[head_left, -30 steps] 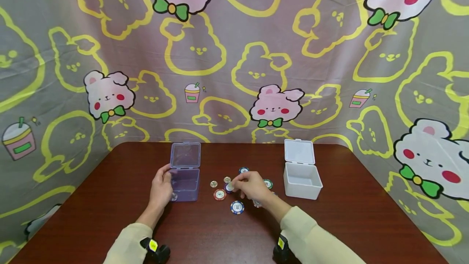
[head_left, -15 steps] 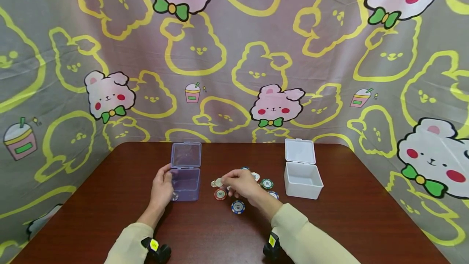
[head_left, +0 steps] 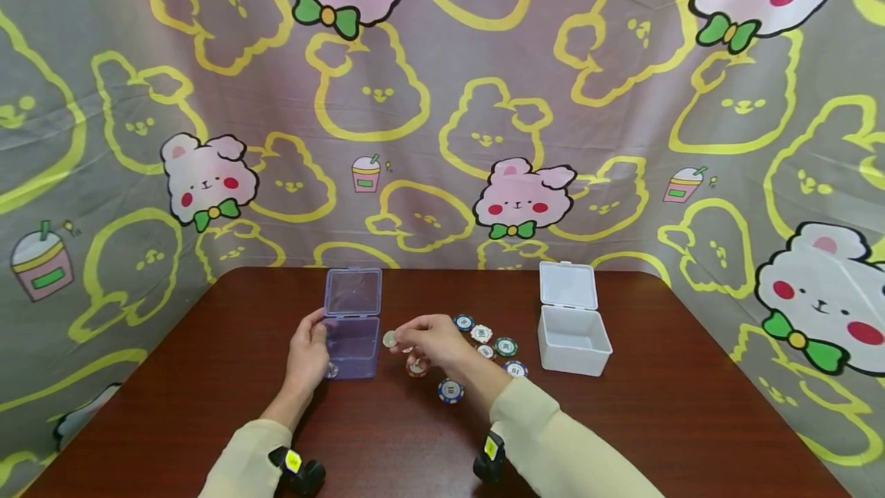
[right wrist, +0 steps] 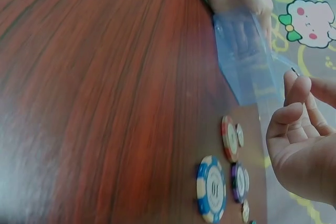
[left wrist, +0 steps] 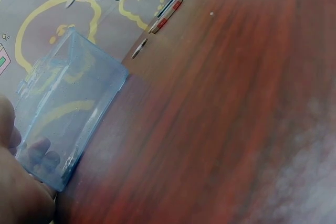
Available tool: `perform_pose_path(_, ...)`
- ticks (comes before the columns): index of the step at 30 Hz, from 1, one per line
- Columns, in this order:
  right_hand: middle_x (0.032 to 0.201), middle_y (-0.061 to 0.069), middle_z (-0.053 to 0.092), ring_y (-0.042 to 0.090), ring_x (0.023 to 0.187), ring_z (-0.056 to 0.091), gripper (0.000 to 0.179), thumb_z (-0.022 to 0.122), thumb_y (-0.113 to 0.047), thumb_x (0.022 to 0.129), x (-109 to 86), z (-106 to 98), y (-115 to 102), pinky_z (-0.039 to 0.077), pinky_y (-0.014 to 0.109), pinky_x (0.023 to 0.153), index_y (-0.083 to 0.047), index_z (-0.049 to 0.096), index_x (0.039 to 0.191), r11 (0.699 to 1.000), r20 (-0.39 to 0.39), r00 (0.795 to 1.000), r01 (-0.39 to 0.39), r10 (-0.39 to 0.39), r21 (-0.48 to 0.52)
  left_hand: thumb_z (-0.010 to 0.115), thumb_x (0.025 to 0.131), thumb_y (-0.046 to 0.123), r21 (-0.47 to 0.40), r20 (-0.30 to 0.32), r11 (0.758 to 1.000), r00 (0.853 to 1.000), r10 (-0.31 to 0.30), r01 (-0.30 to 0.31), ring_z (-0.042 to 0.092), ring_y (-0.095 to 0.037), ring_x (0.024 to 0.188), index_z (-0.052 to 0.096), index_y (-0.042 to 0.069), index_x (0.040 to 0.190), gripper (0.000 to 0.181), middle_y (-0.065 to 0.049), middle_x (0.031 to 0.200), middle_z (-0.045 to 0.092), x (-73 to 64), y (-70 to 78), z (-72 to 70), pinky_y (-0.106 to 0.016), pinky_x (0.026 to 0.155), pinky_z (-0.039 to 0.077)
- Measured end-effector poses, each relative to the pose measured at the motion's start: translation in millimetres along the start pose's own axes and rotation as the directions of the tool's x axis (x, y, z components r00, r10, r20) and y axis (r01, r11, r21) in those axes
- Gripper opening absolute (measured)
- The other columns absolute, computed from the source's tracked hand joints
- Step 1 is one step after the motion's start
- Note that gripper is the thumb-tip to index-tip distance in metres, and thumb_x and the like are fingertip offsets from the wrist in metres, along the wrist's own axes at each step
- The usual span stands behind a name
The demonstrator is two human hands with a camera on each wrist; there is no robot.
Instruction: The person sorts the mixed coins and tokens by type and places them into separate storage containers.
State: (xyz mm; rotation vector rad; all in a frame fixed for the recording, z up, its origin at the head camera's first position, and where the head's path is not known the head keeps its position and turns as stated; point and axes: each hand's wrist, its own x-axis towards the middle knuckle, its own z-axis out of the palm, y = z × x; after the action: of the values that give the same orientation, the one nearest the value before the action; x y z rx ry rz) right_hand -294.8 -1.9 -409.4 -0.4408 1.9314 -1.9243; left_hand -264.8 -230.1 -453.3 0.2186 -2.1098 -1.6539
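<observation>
Coin transfer: right hand [head_left: 439,342] holds coin [head_left: 390,339] beside blue box [head_left: 357,370].

We judge the step in hand to be carrying the coin toward the box; the next move, in our judgement, calls for positioning it over the uncovered mouth, then parting the fingers. We see the right-hand fingers pinching the coin above the tabletop [head_left: 408,452], near the box's right wall. The left hand [head_left: 307,352] grips the box's left side. Being a round disc, the coin has no long axis: we note its free edge projecting past the fingertips toward the box, one flat face showing in the head view, and a thin, slanted profile in the left wrist view.
</observation>
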Motion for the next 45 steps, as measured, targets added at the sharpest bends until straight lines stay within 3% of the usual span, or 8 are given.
perform_pose_path(6, 0.094, 0.028, 0.072, 0.007, 0.048, 0.054, 0.019, 0.066, -0.004, 0.091, 2.2, 11.3, -2.9, 0.039, 0.022, 0.045, 0.009, 0.070, 0.105, 1.000, 0.008, 1.000, 0.010, -0.010, 0.001, 0.032, 0.107, 0.003, 0.017, -0.007, 1.000, 1.000, -0.015, 0.015, 0.051, -0.030, 0.116, 0.043, -0.007, 0.143, 0.039, -0.029, 0.127, 0.060, -1.2, 0.2, 0.4, -0.018, 0.088, 0.035)
perform_pose_path(14, 0.087, 0.016, 0.075, 0.005, 0.048, 0.053, 0.018, 0.066, -0.006, 0.092, 4.6, 20.1, -6.6, 0.035, 0.022, 0.043, 0.006, 0.072, 0.104, 1.000, -0.003, 1.000, -0.002, 0.002, 0.000, 0.032, 0.107, 0.002, 0.004, 0.009, 1.000, 1.000, -0.006, 0.006, 0.050, -0.031, 0.122, 0.041, -0.009, 0.144, 0.039, -0.031, 0.129, 0.058, -0.8, 1.6, -0.5, -0.017, 0.092, 0.034)
perform_pose_path(21, 0.089, 0.015, 0.075, 0.006, 0.051, 0.056, 0.020, 0.066, -0.006, 0.094, 8.2, 19.9, -7.0, 0.038, 0.020, 0.045, 0.009, 0.070, 0.106, 1.000, 0.002, 1.000, 0.015, -0.015, -0.002, 0.032, 0.107, 0.001, 0.001, -0.001, 1.000, 1.000, -0.007, 0.007, 0.051, -0.031, 0.119, 0.042, -0.009, 0.142, 0.038, -0.031, 0.127, 0.059, 0.4, 1.2, 2.1, -0.017, 0.091, 0.035)
perform_pose_path(27, 0.091, 0.020, 0.074, 0.007, 0.051, 0.056, 0.022, 0.066, -0.006, 0.093, 7.9, 10.5, -5.9, 0.041, 0.021, 0.047, 0.010, 0.068, 0.108, 1.000, -0.017, 1.000, 0.020, -0.020, -0.016, 0.033, 0.106, 0.001, 0.008, -0.005, 1.000, 1.000, -0.008, 0.008, 0.052, -0.031, 0.118, 0.043, -0.009, 0.142, 0.038, -0.030, 0.127, 0.059, 1.0, 2.8, 3.2, -0.015, 0.089, 0.036)
perform_pose_path(34, 0.088, 0.015, 0.075, 0.008, 0.052, 0.056, 0.022, 0.066, -0.005, 0.091, 4.3, -6.9, 0.0, 0.042, 0.023, 0.049, 0.009, 0.069, 0.107, 0.999, -0.013, 1.000, 0.005, -0.006, -0.037, 0.032, 0.107, 0.002, 0.000, 0.004, 1.000, 1.000, -0.028, 0.028, 0.051, -0.029, 0.117, 0.042, -0.008, 0.143, 0.039, -0.029, 0.129, 0.059, 2.9, 3.5, 1.7, -0.016, 0.088, 0.036)
perform_pose_path(45, 0.089, 0.017, 0.074, 0.009, 0.053, 0.056, 0.025, 0.068, -0.008, 0.091, -0.5, -35.2, 7.8, 0.040, 0.021, 0.050, 0.010, 0.068, 0.109, 0.994, -0.055, 0.998, -0.011, 0.005, -0.111, 0.031, 0.107, 0.002, -0.002, 0.004, 1.000, 1.000, -0.009, 0.009, 0.050, -0.030, 0.111, 0.042, -0.008, 0.143, 0.039, -0.030, 0.127, 0.059, 4.7, 3.7, 1.4, -0.015, 0.082, 0.036)
